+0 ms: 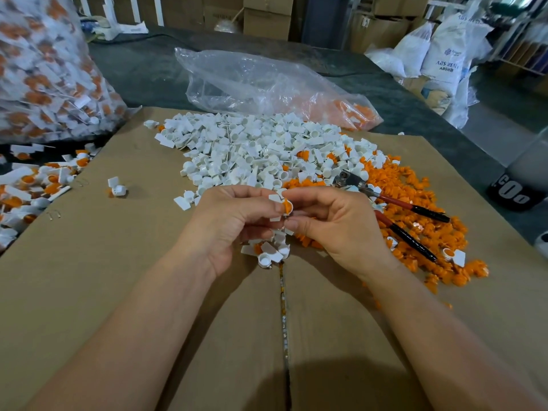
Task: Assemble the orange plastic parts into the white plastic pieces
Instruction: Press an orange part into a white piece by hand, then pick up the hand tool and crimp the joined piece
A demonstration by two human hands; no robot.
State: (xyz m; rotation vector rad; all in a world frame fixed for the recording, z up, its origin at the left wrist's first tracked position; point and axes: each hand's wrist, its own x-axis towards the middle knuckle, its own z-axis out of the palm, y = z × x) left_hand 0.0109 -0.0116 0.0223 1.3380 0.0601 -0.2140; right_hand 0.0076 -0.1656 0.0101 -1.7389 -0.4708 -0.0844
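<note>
Your left hand (234,221) has its fingers curled, with thumb and fingertips pinching a white piece (275,198) above the cardboard (118,262); your right hand (335,223) meets it from the other side, thumb and forefinger closed on the orange part (286,206), which sits against the white piece right between your two hands; how far the orange part is seated you cannot tell from here; just below your hands lies a small cluster of white pieces (271,252), with a little orange among them; beyond your hands spreads the big heap of white pieces (252,149), and to its right the heap of orange parts (415,185), the two touching where they meet; a pair of pliers (415,208) with red and black handles lies on the orange heap, near your right hand; a lone white piece (117,186) sits well apart on the left; farther left lie joined pieces (29,188), and behind them stands a full clear bag (44,69); a slack clear bag (261,84) lies behind the white heap.
</note>
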